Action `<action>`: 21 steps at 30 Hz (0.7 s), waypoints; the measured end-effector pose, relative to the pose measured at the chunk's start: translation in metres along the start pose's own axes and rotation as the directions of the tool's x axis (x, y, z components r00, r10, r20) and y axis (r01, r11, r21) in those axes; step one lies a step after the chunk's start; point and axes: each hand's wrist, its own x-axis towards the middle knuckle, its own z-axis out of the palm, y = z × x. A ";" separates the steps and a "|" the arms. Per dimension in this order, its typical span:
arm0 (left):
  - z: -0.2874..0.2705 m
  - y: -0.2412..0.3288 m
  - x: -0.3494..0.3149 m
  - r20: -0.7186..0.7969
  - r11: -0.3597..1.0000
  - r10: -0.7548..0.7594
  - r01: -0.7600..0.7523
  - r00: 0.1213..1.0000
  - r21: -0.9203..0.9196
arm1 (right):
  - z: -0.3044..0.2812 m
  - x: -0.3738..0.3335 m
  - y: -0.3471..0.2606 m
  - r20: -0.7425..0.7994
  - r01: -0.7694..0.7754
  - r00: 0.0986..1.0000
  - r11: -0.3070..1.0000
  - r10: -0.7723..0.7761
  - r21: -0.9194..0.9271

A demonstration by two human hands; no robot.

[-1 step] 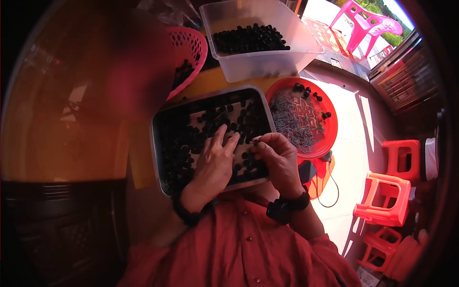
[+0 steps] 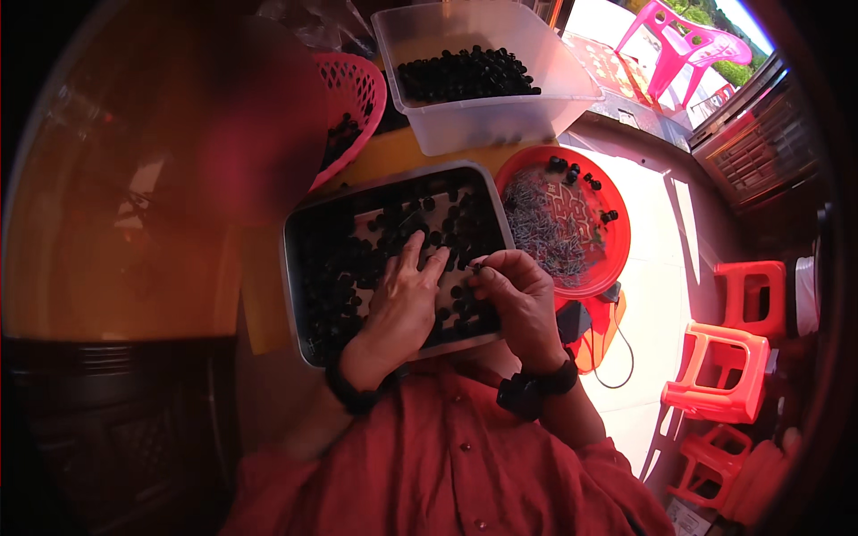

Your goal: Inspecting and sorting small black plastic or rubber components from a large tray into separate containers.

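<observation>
A rectangular metal tray (image 2: 466,346) lies before me, with many small round black parts (image 2: 329,284) scattered across its bottom. Over its middle, my left hand (image 2: 399,308) is open, palm down, index and middle fingers stretched apart onto the black parts. At the tray's right side, my right hand (image 2: 523,299) pinches something tiny between thumb and forefinger; it is too small to make out. Beside that hand stands a round red basin (image 2: 623,241) holding a heap of thin metal pieces like screws or pins (image 2: 543,234) and several black parts.
Beyond the tray, a clear plastic bin (image 2: 492,116) holds a pile of black parts (image 2: 469,73). A pink perforated basket (image 2: 374,112) stands at far left, near a glossy brown surface (image 2: 116,259). Red stools (image 2: 715,380) stand at right; a cable (image 2: 630,362) lies on the floor.
</observation>
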 end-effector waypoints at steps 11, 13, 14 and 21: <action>0.013 -0.002 0.012 0.137 0.961 -0.144 0.105 0.980 0.256 | -0.008 -0.003 0.004 0.026 0.019 0.999 0.999 -0.021 0.046; 0.010 -0.004 0.010 0.065 0.985 -0.089 0.078 0.994 0.155 | -0.006 -0.005 0.003 0.039 -0.008 0.999 0.997 0.005 0.073; 0.009 -0.004 0.009 -0.013 0.998 -0.046 0.047 0.999 0.049 | -0.005 -0.006 0.003 0.034 0.000 0.999 0.997 -0.003 0.077; -0.006 0.013 -0.001 0.208 0.498 -0.273 0.323 0.939 -0.805 | 0.003 -0.012 0.005 0.056 -0.074 0.996 0.995 0.071 0.063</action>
